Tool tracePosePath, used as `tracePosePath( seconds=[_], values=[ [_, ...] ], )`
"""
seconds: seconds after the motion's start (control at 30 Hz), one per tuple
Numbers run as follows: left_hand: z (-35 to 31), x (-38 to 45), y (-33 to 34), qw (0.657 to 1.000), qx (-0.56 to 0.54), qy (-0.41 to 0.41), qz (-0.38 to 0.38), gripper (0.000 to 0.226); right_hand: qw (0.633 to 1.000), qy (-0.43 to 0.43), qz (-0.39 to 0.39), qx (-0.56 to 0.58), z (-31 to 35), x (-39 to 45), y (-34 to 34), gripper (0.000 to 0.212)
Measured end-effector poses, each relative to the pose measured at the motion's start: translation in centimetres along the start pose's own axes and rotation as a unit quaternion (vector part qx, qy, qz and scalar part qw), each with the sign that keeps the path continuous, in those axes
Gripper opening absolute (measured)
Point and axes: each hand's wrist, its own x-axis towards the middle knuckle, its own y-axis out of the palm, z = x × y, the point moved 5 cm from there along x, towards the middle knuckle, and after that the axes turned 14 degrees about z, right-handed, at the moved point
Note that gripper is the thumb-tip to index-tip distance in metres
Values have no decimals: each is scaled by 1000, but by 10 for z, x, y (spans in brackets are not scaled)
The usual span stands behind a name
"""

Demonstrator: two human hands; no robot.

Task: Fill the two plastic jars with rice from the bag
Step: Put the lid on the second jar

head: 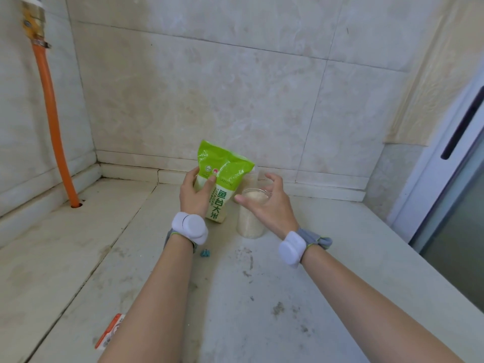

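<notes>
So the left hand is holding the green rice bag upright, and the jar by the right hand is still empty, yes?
Not quite. The head view shows the jar by the right hand already filled with rice almost to its rim, not empty. The rest holds: the left hand holds the green rice bag upright.

open counter (pixel 327 258) right of the full jar (pixel 250 221), rice bag (pixel 222 184) close on its left, wall (pixel 235 100) just behind

Pale marbled wall tiles (pixel 209 87) meet in a corner above a stained, light stone bench (pixel 248 297). An orange hose (pixel 51 111) enters a hole at left; a window frame (pixel 450 158) stands right.
</notes>
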Motion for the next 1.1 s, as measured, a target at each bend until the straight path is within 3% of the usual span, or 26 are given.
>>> tracePosePath(
  seconds=[0.3, 0.47, 0.9, 1.1],
  values=[
    [6, 6, -5, 1000, -14, -23, -8, 42, 999, -16, -30, 16, -16, -4, 7, 86],
    [7, 4, -1, 999, 12, -13, -27, 30, 998, -15, -60, 26, -26, -10, 2, 81],
    [6, 65, 8, 992, 71, -29, -103, 40, 996, -18, -80, 46, -37, -6, 1, 79],
    [24, 86, 13, 984, 120, -84, -102, 46, 996, -19, -82, 43, -39, -2, 3, 79]
  ],
)
